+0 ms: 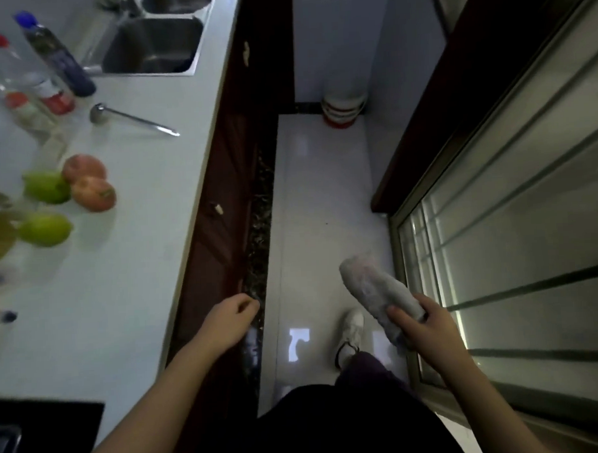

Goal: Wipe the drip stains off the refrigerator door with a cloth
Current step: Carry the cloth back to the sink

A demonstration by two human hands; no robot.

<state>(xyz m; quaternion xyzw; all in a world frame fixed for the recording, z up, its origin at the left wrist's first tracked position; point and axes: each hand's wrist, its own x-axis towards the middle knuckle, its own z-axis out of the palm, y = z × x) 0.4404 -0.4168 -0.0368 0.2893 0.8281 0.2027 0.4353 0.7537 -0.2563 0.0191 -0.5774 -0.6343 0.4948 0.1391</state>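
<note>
My right hand (423, 327) grips a pale grey cloth (372, 288) rolled into a thick bundle, held over the floor at the lower right, close to a sliding glass door (516, 223). The cloth sticks out up and to the left of my fingers. My left hand (231, 318) hangs loosely curled beside the counter's front edge and holds nothing. No refrigerator door is in view.
A white countertop (137, 254) runs along the left with a steel sink (152, 44), bottles (55, 55), a ladle (132, 122) and fruit (83, 184). Dark cabinet fronts (227, 181) border a narrow white floor aisle (320, 198). Stacked bowls (342, 109) stand at its far end.
</note>
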